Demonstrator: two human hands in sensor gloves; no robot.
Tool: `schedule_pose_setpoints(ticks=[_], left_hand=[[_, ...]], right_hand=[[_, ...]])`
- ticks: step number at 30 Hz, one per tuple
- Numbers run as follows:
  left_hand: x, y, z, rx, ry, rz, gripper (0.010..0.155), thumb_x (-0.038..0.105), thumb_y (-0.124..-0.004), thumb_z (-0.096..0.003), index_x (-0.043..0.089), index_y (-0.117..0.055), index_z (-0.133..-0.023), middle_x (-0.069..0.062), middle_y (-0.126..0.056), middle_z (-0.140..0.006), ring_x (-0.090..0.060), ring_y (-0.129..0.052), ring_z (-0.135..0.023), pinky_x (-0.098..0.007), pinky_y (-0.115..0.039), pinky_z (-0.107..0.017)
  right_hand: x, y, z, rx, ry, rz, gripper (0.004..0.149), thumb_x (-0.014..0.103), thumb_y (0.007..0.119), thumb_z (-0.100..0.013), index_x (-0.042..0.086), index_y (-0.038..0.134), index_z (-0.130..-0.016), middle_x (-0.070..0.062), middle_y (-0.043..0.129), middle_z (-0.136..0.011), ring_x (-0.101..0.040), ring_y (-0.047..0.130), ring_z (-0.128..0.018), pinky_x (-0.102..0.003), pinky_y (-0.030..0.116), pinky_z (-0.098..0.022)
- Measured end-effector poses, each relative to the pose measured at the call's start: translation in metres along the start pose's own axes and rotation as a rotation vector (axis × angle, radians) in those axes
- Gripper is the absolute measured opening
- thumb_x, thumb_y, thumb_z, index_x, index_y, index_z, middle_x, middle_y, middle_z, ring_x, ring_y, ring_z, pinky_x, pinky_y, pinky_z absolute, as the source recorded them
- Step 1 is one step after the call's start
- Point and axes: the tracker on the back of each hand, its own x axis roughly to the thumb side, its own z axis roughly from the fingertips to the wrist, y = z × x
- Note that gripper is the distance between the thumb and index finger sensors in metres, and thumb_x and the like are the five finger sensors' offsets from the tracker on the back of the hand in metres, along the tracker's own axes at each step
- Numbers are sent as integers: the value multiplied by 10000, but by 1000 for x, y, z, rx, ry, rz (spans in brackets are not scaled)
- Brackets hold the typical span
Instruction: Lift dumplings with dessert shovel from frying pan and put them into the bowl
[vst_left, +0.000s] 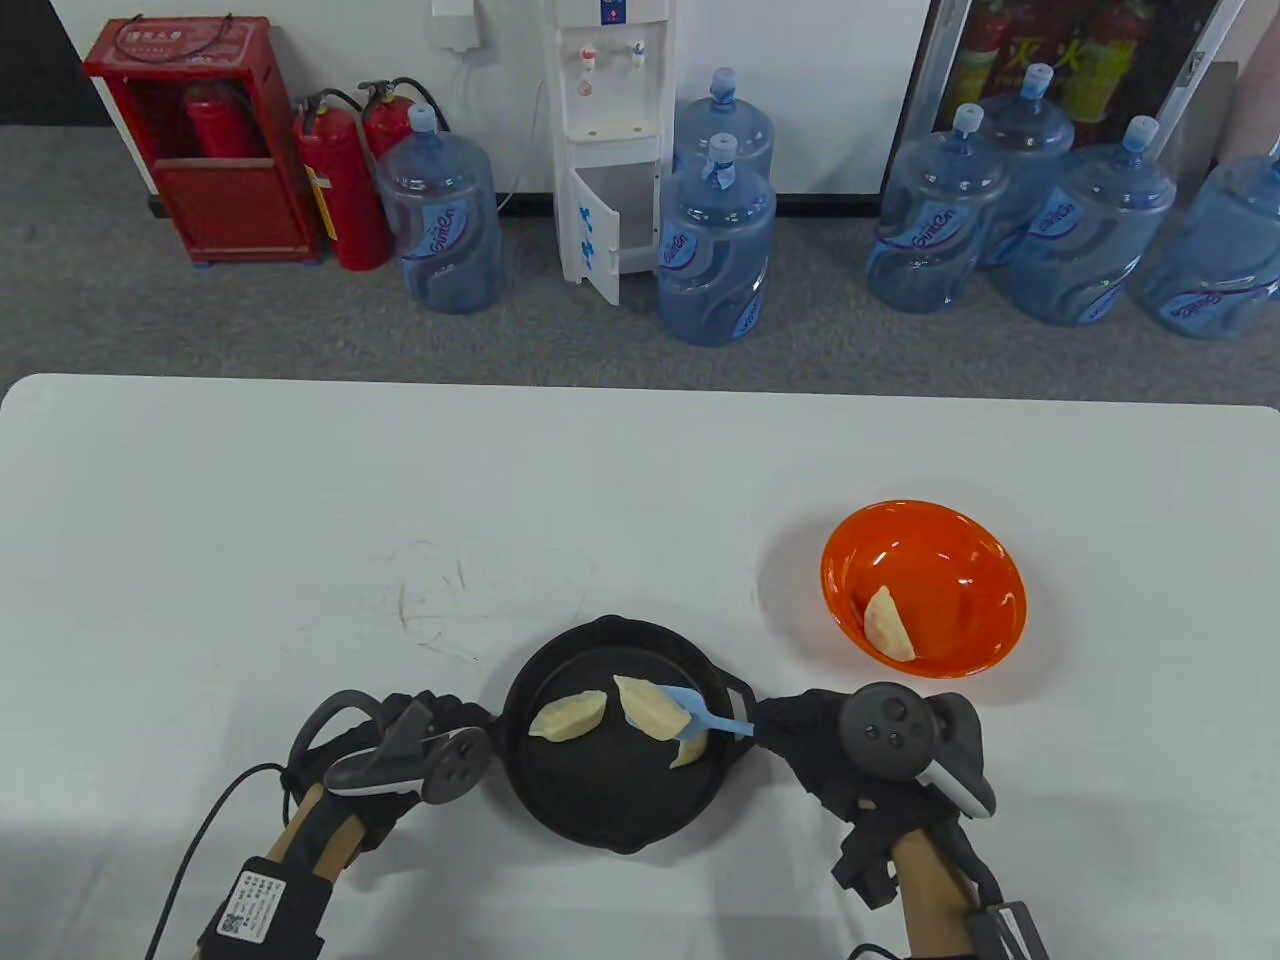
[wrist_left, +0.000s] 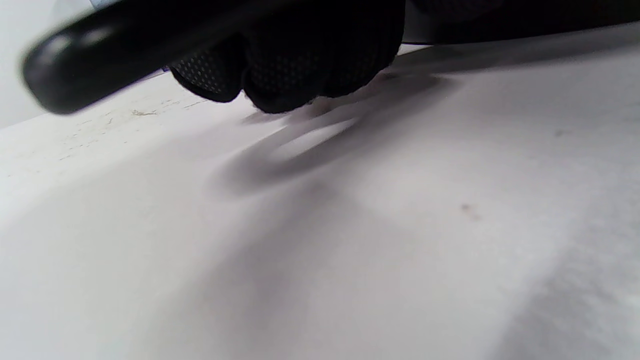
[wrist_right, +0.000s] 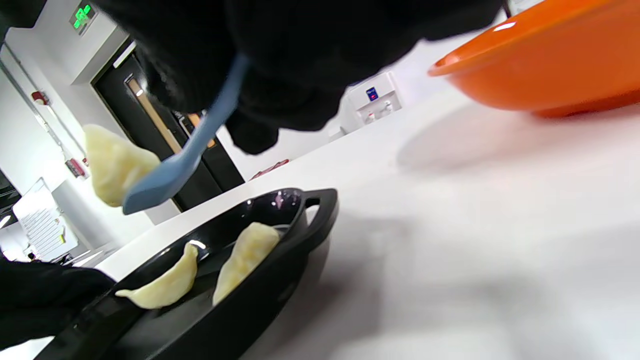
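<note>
Dumplings, table view: one (vst_left: 647, 708) rides on the blue dessert shovel (vst_left: 700, 717), raised over the black frying pan (vst_left: 615, 745); a second (vst_left: 567, 717) lies on the pan floor to its left, a third (vst_left: 687, 749) shows partly beneath the shovel, a fourth (vst_left: 889, 622) rests inside the orange bowl (vst_left: 985, 565). Pan sits at the near middle of the white table (vst_left: 300, 520); bowl stands to its far right, apart from it. Right hand (vst_left: 815, 745), gloved, at the pan's right lug, fingers curled round the shovel handle. Left hand (vst_left: 425, 725) at the pan's left edge, on its handle; the grip itself is hidden under the tracker. Water jugs, fire extinguishers and a water dispenser stand on the floor beyond the table.

Left wrist view: left-hand fingers (wrist_left: 300, 60) curled together just above the table (wrist_left: 350, 225); a dark bar (wrist_left: 100, 55) crosses in front of them. What they clasp cannot be told.

Right wrist view: right-hand fingers (wrist_right: 300, 65) clamped on the shovel handle; shovel blade (wrist_right: 165, 182) carries one dumpling (wrist_right: 112, 162) in the air above the pan (wrist_right: 280, 280). Two dumplings (wrist_right: 167, 287) (wrist_right: 247, 257) lie in the pan. Bowl (wrist_right: 540, 70) at upper right.
</note>
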Motion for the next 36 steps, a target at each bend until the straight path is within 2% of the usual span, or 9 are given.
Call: schedule_pose_setpoints(ticks=[5, 13, 22, 36], left_hand=[[0, 0, 0, -1, 1, -5, 549, 508, -550, -565, 259, -607, -1051, 98, -826, -857, -126, -967, -679, -492, -779, -741], [0, 0, 0, -1, 2, -2, 546, 508, -551, -564, 264, -606, -1049, 100, -826, -857, -123, -967, -678, -490, -780, -742], [0, 0, 0, -3, 7, -1, 545, 507, -552, -564, 263, -605, -1048, 99, -825, -857, -124, -967, -678, -492, -781, -740], [1, 0, 0, -4, 8, -2, 544, 506, -552, -564, 264, -603, -1048, 100, -826, -856, -124, -967, -677, -492, -781, -739]], right_hand=[[-13, -13, 5, -50, 53, -44, 407, 438, 752, -610, 235, 908, -926, -84, 981, -671, -86, 892, -218, -296, 810, -148], [-44, -40, 20, -218, 219, -76, 407, 433, 759, -611, 229, 907, -931, -90, 980, -673, -92, 889, -215, -301, 805, -145], [-74, -54, 33, -333, 389, -76, 405, 430, 761, -614, 226, 906, -933, -95, 979, -670, -91, 885, -204, -295, 798, -134], [-111, -65, 49, -405, 558, -53, 398, 426, 790, -602, 234, 911, -929, -101, 994, -658, -106, 886, -201, -307, 793, -137]])
